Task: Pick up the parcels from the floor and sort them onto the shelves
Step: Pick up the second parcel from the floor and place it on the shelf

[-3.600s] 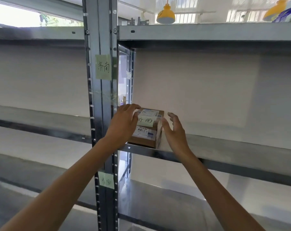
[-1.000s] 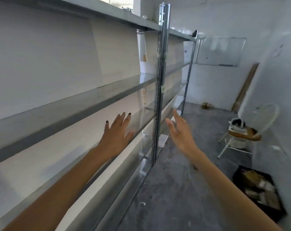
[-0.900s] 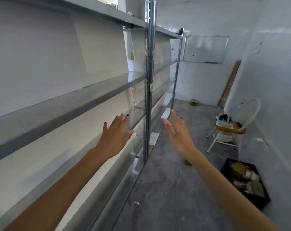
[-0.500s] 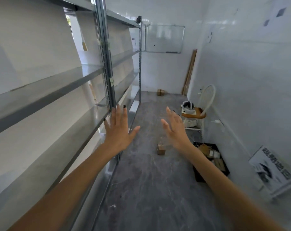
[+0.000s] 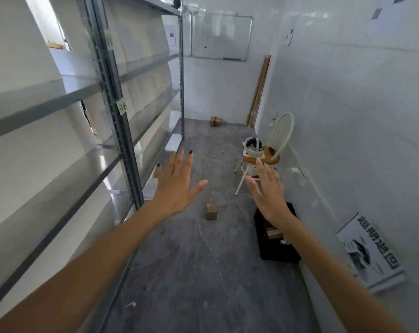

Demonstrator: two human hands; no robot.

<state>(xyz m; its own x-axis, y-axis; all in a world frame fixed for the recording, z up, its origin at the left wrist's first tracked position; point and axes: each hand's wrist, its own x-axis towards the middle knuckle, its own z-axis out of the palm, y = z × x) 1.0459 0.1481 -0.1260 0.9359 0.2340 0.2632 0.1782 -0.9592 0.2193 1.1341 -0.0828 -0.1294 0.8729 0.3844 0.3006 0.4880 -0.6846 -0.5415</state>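
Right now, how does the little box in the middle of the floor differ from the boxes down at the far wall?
The nearer parcel sits alone on the open floor, just beyond the open left hand; the far parcels are a huddled pair against the end wall. The nearer parcel looks bigger, being closer. All are brown cardboard, on the grey floor, not yet shelved.

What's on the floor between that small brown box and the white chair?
Nothing solid: in the head view, only bare grey floor and a thin pale cord separate the small parcel from the white chair.
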